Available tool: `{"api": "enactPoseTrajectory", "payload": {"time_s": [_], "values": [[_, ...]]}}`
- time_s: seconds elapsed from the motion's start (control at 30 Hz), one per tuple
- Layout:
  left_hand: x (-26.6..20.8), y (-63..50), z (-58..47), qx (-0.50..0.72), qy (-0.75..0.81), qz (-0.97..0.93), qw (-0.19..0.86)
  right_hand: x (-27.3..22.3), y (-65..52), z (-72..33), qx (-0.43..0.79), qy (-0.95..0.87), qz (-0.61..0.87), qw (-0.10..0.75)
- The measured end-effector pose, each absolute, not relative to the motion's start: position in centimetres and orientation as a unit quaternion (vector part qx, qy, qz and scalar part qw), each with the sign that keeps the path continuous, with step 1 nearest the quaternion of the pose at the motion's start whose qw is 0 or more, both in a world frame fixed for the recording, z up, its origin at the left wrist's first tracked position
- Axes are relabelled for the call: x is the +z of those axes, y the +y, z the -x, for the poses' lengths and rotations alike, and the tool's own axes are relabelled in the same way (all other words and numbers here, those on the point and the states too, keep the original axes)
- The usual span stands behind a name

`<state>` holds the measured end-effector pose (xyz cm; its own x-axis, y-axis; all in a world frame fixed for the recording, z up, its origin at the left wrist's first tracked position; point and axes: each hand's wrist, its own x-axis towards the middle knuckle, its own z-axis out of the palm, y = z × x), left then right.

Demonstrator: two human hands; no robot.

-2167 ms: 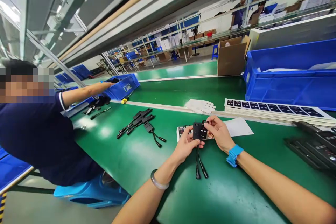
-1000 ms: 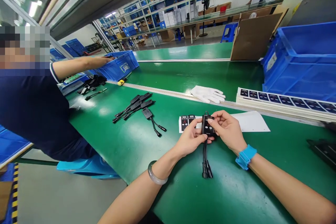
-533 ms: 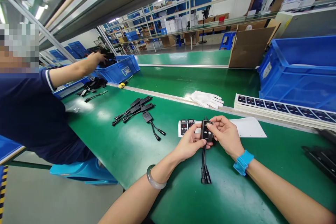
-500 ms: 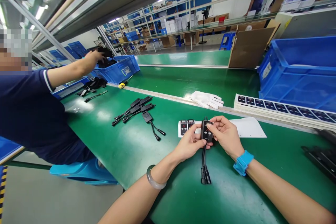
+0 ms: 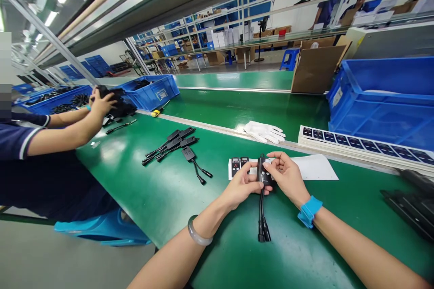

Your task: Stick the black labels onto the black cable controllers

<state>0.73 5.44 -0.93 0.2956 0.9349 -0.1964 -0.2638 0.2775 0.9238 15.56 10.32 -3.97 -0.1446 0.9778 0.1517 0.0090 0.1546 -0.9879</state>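
My left hand (image 5: 240, 187) is closed around a small black cabled controller (image 5: 264, 177), its thumb along the lower edge of the box. Two black leads with connectors hang from the controller towards me. On its face a dark label with pale button marks shows. My right hand (image 5: 286, 174) pinches the controller's right side, thumb on the label and fingers curled by the upper edge. Behind both hands lies a white label sheet (image 5: 315, 167) with two dark labels (image 5: 240, 165) at its left end. My hands cover the middle of the sheet.
Several black cabled controllers (image 5: 176, 142) lie to the left. A white glove (image 5: 264, 132), a stack of label sheets (image 5: 366, 144) and a blue bin (image 5: 383, 99) are beyond. Black parts (image 5: 408, 207) lie at right. A co-worker's hands (image 5: 103, 101) handle black items at left.
The co-worker's hand has drawn back from the blue bin with black items and come lower. My right thumb has shifted slightly on the controller's face; my left hand keeps its hold.
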Motion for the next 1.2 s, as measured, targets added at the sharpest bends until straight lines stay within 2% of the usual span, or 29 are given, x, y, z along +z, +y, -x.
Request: {"api": "enactPoseTrajectory", "payload": {"time_s": [0.2,0.53,0.77,0.97,1.07,1.2], "values": [[-0.7,5.7,-0.5,0.449,0.388,-0.387,0.706,-4.2,10.4,-15.5,0.514,-0.626,0.412,0.418],[-1.1,5.9,-0.7,0.494,0.405,-0.355,0.682,-4.1,9.1,-15.4,0.55,-0.688,0.317,0.351],[-1.2,5.8,-1.1,0.471,0.427,-0.395,0.663,-3.9,9.5,-15.8,0.534,-0.67,0.345,0.383],[-2.2,5.8,-1.3,0.455,0.454,-0.458,0.614,-4.2,9.6,-15.9,0.536,-0.684,0.34,0.36],[-2.5,6.1,-1.3,0.462,0.456,-0.45,0.613,-4.0,9.5,-15.5,0.484,-0.704,0.369,0.367],[-1.7,6.3,-1.4,0.528,0.408,-0.376,0.643,-3.0,8.7,-14.6,0.265,-0.787,0.407,0.381]]}}
